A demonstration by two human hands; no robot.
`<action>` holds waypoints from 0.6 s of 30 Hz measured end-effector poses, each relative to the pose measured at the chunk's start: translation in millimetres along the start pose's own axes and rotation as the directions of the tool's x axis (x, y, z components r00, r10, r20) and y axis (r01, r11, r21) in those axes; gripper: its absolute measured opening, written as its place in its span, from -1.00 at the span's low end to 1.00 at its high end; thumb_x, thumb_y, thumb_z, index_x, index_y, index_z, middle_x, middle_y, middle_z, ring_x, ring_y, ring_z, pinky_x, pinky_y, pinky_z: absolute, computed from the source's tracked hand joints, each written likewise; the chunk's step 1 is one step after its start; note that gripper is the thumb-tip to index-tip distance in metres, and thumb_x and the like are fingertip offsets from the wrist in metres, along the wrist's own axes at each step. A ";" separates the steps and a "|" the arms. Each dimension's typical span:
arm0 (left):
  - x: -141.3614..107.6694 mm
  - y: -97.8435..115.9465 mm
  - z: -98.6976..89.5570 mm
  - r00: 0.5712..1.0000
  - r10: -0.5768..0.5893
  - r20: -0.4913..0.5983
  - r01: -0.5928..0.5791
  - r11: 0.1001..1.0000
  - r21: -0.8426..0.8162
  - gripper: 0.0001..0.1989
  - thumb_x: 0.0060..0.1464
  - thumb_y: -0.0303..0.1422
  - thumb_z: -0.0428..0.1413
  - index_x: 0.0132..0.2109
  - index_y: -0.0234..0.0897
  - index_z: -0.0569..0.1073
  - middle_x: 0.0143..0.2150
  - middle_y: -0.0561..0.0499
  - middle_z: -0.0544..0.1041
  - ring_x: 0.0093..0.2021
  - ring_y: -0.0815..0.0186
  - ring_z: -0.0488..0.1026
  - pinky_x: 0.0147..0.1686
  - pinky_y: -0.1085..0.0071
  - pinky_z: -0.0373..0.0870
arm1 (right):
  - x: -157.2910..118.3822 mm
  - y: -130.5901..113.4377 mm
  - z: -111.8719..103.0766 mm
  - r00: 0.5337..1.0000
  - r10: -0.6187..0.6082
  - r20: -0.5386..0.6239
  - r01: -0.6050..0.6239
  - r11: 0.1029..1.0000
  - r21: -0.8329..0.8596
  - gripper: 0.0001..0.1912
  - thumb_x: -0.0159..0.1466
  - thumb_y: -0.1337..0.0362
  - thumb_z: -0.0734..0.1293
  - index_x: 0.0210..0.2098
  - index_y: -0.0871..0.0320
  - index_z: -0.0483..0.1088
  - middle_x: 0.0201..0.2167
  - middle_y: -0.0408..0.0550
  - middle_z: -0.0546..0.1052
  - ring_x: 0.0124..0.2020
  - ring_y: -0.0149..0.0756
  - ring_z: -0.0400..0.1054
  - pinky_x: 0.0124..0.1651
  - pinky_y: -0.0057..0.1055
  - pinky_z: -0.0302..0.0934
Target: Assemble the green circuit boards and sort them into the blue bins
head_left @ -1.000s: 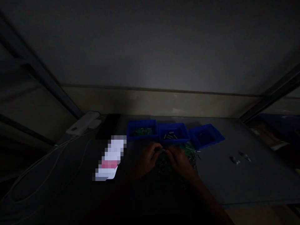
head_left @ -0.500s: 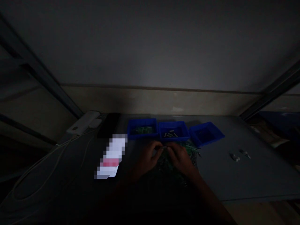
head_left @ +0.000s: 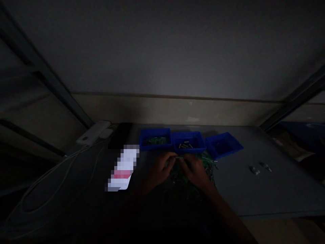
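Between my fingertips is a small, pale, thin piece (head_left: 179, 157), too dark and small to name. My left hand (head_left: 164, 167) pinches its left end, and my right hand (head_left: 193, 169) pinches it from the right. Under and around my hands lies a pile of small green and metallic parts (head_left: 184, 189), dim and partly covered by the hands. Just beyond, a blue bin (head_left: 189, 150) holds several short pale cylinders. Left of it, another blue bin (head_left: 155, 147) contains green pieces. A third blue bin (head_left: 224, 145) sits turned at an angle on the right; its inside is dark.
A lit phone (head_left: 124, 169), its screen blurred out, rests left of my hands. Behind it are a dark flat object (head_left: 120, 135) and a white power strip (head_left: 93, 133) with cables. Two small pale items (head_left: 254, 170) lie on the grey table (head_left: 274, 193) at right.
The view has shifted slightly, so things on the left appear a little further right. Both hands keep their pinch, and the small piece shows a bit more between the fingertips.
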State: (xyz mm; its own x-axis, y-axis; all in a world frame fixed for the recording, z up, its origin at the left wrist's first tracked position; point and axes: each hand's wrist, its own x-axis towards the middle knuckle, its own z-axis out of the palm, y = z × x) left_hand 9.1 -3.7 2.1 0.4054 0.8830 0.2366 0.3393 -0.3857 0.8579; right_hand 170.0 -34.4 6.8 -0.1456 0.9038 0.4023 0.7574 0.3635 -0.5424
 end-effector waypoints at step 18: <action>0.9 -1.8 -0.4 0.998 -0.033 -0.059 0.035 0.999 0.024 -0.74 0.12 -0.27 -0.08 -0.41 -0.27 0.38 -0.45 0.06 0.45 -0.40 0.40 0.38 -0.37 0.49 0.30 | -1.4 -5.4 2.7 0.997 -0.075 -0.032 0.077 0.993 0.086 -0.86 0.24 0.24 0.20 -0.32 0.15 0.34 -0.43 -0.05 0.49 -0.41 -0.33 0.37 -0.34 -0.44 0.19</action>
State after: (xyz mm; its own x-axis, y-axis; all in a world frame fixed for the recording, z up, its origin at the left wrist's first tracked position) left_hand 8.5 -2.2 0.9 0.3435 0.9095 0.2342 0.3737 -0.3611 0.8543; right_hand 164.4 -37.0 7.2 -0.1817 0.8664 0.4651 0.6867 0.4503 -0.5707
